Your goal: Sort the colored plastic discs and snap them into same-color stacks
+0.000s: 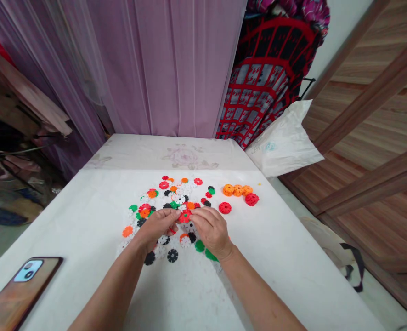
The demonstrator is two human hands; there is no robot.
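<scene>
Pinching a small red, flower-shaped plastic disc (pixel 184 216) between two bare hands, directly over a loose heap of white, black, red, orange and green notched plastic discs (pixel 180 200). Closing the fingertips of the left hand (pixel 160 224) on the red disc's left side and those of the right hand (pixel 210 230) on its right side, holding both hands close together with the piece between them. Reaching across a white cloth-covered table (pixel 279 257) from the near side of the heap, passing the right wrist just above a round green plastic disc (pixel 200 246) at the heap's near edge. Sharing the table with three round orange plastic clusters (pixel 238 190) lying in a touching row right of the heap, with a round red plastic cluster (pixel 225 208) near the heap's right side, and with a second red cluster (pixel 252 199) farther right, by the row's end. Working alongside an orange-brown smartphone (pixel 20 289), lying well left of the heap and nearer the camera. Facing a pleated lavender curtain (pixel 165 69) beyond the heap, flanked, beyond and to the heap's right, by red-and-black patterned fabric (pixel 255 82), a crumpled white bag (pixel 282 142) and brown wooden panelling (pixel 369 105).
</scene>
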